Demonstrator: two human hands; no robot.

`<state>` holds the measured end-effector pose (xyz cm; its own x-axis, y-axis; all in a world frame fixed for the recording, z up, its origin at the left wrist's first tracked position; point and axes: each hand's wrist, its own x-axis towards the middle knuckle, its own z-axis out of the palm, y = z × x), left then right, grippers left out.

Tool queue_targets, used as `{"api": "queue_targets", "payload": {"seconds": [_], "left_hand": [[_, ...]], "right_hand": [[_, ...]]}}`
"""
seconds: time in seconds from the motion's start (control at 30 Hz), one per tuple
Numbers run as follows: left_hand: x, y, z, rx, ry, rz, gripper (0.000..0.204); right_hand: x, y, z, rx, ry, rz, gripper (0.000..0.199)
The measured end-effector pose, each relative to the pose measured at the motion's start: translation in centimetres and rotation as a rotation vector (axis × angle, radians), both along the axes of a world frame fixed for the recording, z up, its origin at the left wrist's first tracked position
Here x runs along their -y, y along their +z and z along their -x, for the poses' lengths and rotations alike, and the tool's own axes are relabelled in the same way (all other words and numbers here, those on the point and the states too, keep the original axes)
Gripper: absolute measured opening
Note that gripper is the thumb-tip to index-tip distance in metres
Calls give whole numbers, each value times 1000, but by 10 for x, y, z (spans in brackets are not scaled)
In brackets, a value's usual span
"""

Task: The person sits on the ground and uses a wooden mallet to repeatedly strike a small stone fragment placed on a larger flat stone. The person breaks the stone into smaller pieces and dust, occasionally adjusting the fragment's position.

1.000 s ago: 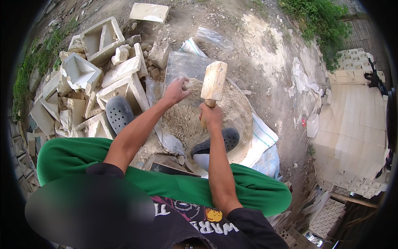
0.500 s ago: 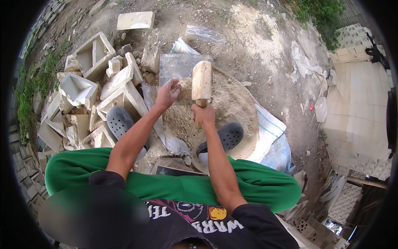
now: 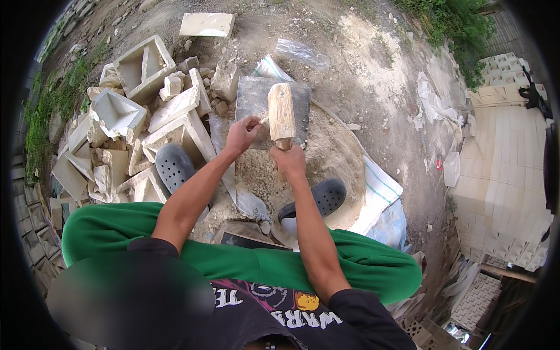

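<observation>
A wooden mallet (image 3: 281, 111) with a thick, pale block head is gripped by its short handle in my right hand (image 3: 289, 162). The head is over a flat dark grey slab (image 3: 249, 96) lying on the ground between my feet. My left hand (image 3: 242, 134) is at the slab's left side, fingers curled together near the mallet head. Whatever lies between those fingertips is too small to make out. Pale crumbled rubble (image 3: 256, 166) covers the ground and sheet just below the slab.
Broken cream-coloured block moulds (image 3: 175, 111) are heaped to the left, beside my grey clog (image 3: 174, 166). The other clog (image 3: 328, 195) is at the right, near a white woven sack (image 3: 379, 181). A pale block (image 3: 207, 24) and clear plastic (image 3: 300, 52) lie farther off. Stacked pale blocks (image 3: 501, 157) stand far right.
The mallet head has come nearer to my left hand and over the slab's middle. My left fingers are more curled, and debris that lay on the slab no longer shows. The whole view has shifted slightly.
</observation>
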<state>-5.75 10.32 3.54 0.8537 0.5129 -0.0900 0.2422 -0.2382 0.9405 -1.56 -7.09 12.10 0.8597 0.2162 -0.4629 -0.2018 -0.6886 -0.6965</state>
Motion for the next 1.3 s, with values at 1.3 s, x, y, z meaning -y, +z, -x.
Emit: {"api": "queue_targets", "payload": {"seconds": [1.3], "left_hand": [[9, 9, -3, -91, -35, -234, 24]], "right_hand": [[5, -35, 8, 43, 58, 173, 44]]}}
